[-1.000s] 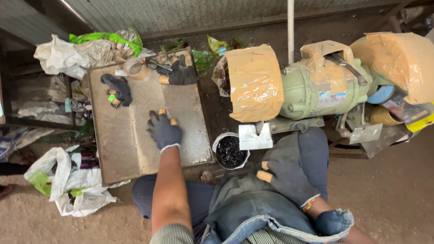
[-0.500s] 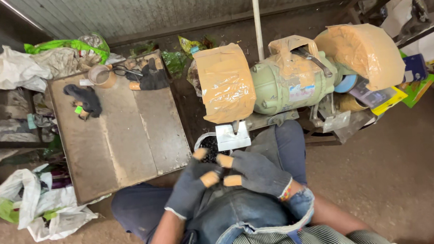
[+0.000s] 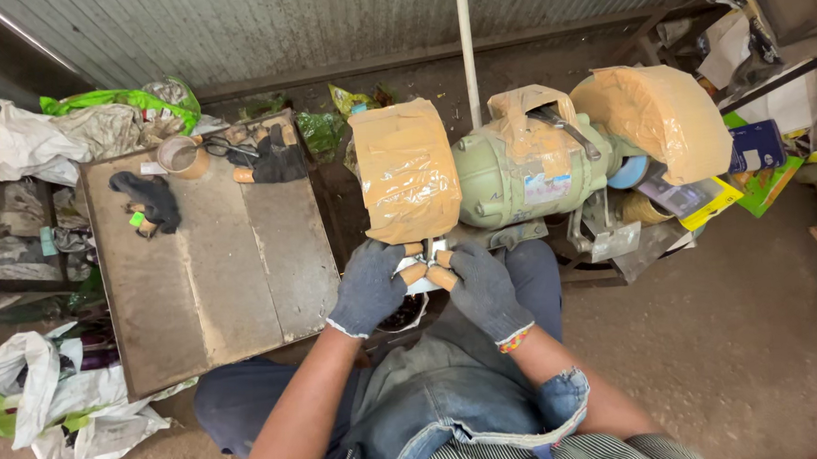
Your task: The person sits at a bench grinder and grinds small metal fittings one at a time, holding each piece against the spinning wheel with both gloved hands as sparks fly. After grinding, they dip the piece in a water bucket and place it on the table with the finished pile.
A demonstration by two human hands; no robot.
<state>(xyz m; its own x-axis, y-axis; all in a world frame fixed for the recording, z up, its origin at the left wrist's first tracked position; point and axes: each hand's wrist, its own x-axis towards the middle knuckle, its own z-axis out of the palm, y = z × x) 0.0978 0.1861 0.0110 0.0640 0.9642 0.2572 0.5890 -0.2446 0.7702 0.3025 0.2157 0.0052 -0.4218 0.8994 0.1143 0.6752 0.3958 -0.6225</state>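
Note:
Both hands wear dark grey knit gloves with tan fingertip covers. My left hand [image 3: 370, 289] and my right hand [image 3: 482, 289] meet fingertip to fingertip just below the left wheel guard [image 3: 405, 169] of a pale green bench grinder [image 3: 522, 169]. Together they pinch a small pale piece [image 3: 430, 255] at the white tool rest, and the fingers hide most of it. Both wheel guards are wrapped in tan tape. A small dark pot [image 3: 402, 315] sits just under my left hand.
A worn metal table [image 3: 224, 267] stands at the left, with a dark glove [image 3: 151, 198], a tape roll [image 3: 181, 156] and another glove [image 3: 279, 162] on it. Plastic bags [image 3: 54, 406] lie on the ground at the left. Clutter and boxes [image 3: 749, 151] sit at the right, a corrugated wall behind.
My left hand left the metal table and came across to my right hand. Both hands then rose from my lap to the grinder's tool rest.

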